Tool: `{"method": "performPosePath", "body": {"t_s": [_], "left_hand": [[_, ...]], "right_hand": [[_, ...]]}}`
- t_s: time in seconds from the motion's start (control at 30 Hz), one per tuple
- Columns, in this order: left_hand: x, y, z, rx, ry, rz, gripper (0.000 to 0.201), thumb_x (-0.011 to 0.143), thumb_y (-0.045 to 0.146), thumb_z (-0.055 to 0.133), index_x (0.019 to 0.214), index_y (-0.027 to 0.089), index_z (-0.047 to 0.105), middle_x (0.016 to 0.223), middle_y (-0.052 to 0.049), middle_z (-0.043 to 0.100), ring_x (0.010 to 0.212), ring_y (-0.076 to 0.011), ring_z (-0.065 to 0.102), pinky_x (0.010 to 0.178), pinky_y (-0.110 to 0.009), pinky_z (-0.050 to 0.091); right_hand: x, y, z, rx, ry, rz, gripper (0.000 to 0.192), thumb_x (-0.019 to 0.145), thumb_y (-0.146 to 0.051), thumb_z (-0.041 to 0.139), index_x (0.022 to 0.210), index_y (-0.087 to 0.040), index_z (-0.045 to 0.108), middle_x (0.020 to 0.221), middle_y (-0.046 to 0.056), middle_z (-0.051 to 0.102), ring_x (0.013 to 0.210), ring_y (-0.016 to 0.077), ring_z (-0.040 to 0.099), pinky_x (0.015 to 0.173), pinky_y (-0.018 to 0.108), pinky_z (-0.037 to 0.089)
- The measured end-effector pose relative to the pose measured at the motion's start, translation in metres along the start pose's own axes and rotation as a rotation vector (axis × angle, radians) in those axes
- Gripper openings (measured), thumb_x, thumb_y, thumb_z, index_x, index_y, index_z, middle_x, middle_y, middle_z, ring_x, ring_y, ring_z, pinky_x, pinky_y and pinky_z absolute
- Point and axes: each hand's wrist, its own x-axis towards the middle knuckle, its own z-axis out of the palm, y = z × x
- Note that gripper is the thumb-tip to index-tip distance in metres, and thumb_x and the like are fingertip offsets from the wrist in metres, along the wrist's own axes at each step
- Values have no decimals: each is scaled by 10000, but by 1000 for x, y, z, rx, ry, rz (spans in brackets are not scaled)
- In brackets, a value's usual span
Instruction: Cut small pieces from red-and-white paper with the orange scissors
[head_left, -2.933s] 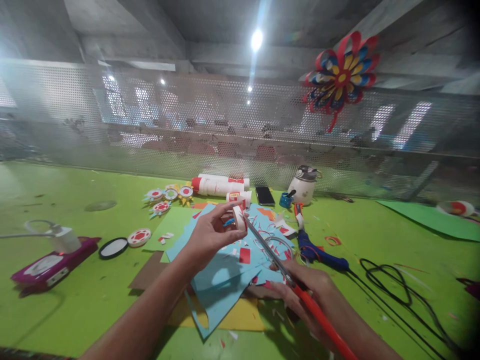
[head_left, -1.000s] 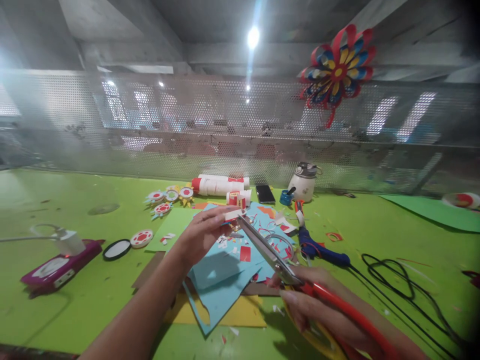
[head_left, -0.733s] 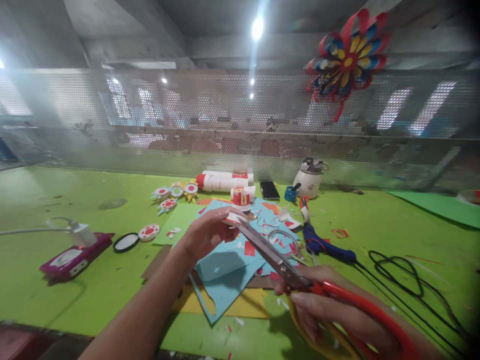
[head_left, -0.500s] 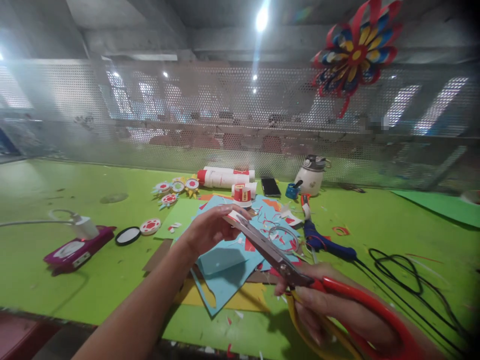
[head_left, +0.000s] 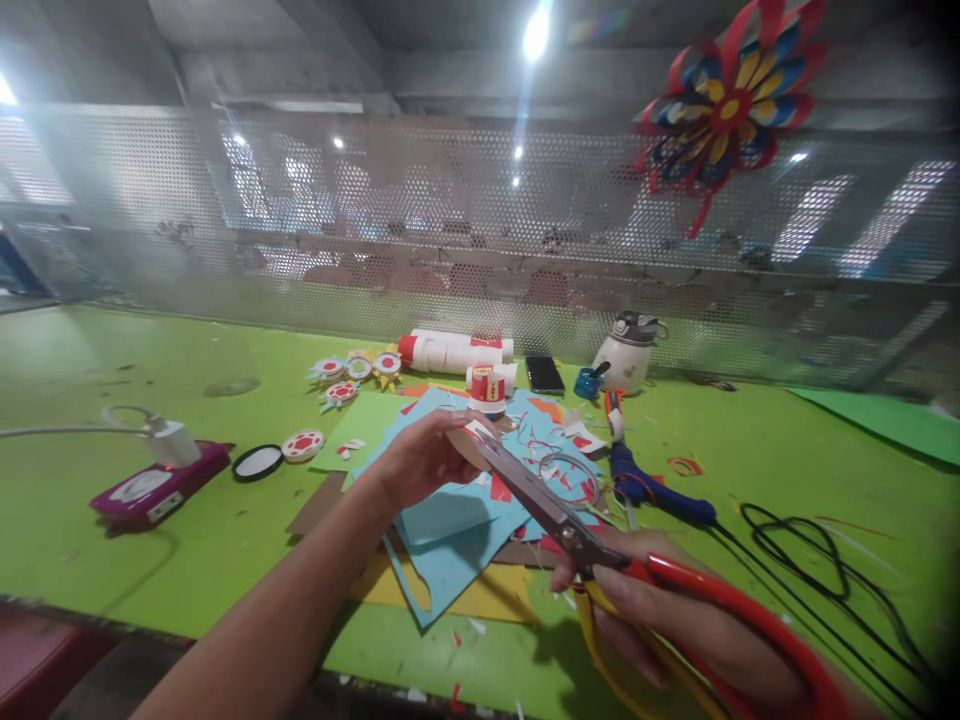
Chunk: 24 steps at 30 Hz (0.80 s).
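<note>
My left hand (head_left: 431, 455) is closed on a small white paper piece with a red mark (head_left: 471, 445), perhaps part of a paper cup; most of it is hidden by the fingers. My right hand (head_left: 637, 600) is wrapped round the scissors (head_left: 555, 520), whose handles are red and yellow. Their blades point up and left, with the tips at the edge of the white piece. Both hands are above a pile of light blue paper sheets (head_left: 457, 540) strewn with red and white scraps. Behind them stands a red and white paper cup (head_left: 487, 390).
A blue glue gun (head_left: 652, 490) with a black cord lies on the right. At the back are paper cups stacked in a row (head_left: 457, 355), a phone (head_left: 544, 375) and a white jug (head_left: 626, 355). On the left sits a purple power strip (head_left: 161, 485), near decorated discs (head_left: 304, 445).
The white piece in my left hand has turned slightly, showing more of its side at the blade tips. The view has shifted a little; both grips stay the same.
</note>
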Motion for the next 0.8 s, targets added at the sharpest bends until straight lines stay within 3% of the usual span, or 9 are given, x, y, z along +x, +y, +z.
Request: {"method": "performPosePath", "body": {"t_s": [0.17,0.33,0.43,0.63,0.8], "left_hand": [[0,-1,0,-16,7,-4,266,718,371,526,740,111,575,505,3,473,435,-81,379,426,-221,190],[0,-1,1,-3,11,-6,268,725,374,512,712,111,563,503,7,456,428,-78,374,428,-225,175],[0,0,3,9,5,-10,277,711,381,513,712,110,566,495,9,445,424,-81,371,427,-229,175],[0,0,3,45,10,7,295,681,389,515,726,102,568,653,-61,550,461,-80,391,439,-232,204],[0,-1,2,59,1,19,294,686,389,495,728,106,565,660,-67,551,474,-86,386,443,-235,212]], "right_hand": [[-6,7,-5,-117,34,-21,295,915,-405,472,805,-175,620,535,-29,510,478,103,480,460,211,396],[-10,3,-7,-268,138,-29,227,868,-415,548,889,-229,677,776,37,649,727,188,599,643,283,496],[-9,-5,-6,-287,165,-41,235,840,-441,572,954,-269,686,852,50,677,759,218,615,618,292,506],[-4,-16,-2,-261,81,-52,359,839,-503,528,597,-264,644,570,20,589,543,181,552,489,271,456],[-4,-14,-2,-273,87,8,391,868,-475,510,590,-217,606,659,22,575,636,167,548,588,259,455]]}}
